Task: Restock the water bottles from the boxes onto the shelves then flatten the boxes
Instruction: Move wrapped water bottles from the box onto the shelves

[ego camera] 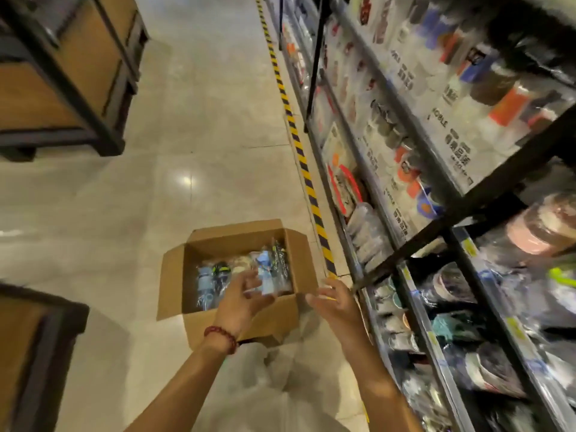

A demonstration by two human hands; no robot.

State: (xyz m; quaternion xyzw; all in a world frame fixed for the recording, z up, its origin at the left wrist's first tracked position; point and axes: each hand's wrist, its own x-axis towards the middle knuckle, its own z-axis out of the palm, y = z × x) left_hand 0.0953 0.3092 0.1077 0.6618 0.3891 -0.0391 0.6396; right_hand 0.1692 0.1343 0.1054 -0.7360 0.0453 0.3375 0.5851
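Observation:
An open cardboard box [199, 244] stands on the tiled floor beside the shelving, its flaps folded out. Several plastic-wrapped water bottles [274, 269] lie inside it. My left hand [240, 297], with a red bead bracelet at the wrist, hovers over the box's near side with fingers spread and relaxed, holding nothing. My right hand [333, 304] hangs just right of the box's near right corner, fingers loosely extended and empty. Both hands are blurred by motion.
Tall black metal shelves [436, 232] packed with wrapped bottles and containers run along the right. A yellow-and-black striped strip [305, 169] marks the floor at their foot. Wooden display units stand at upper left [62, 76] and lower left [34, 344].

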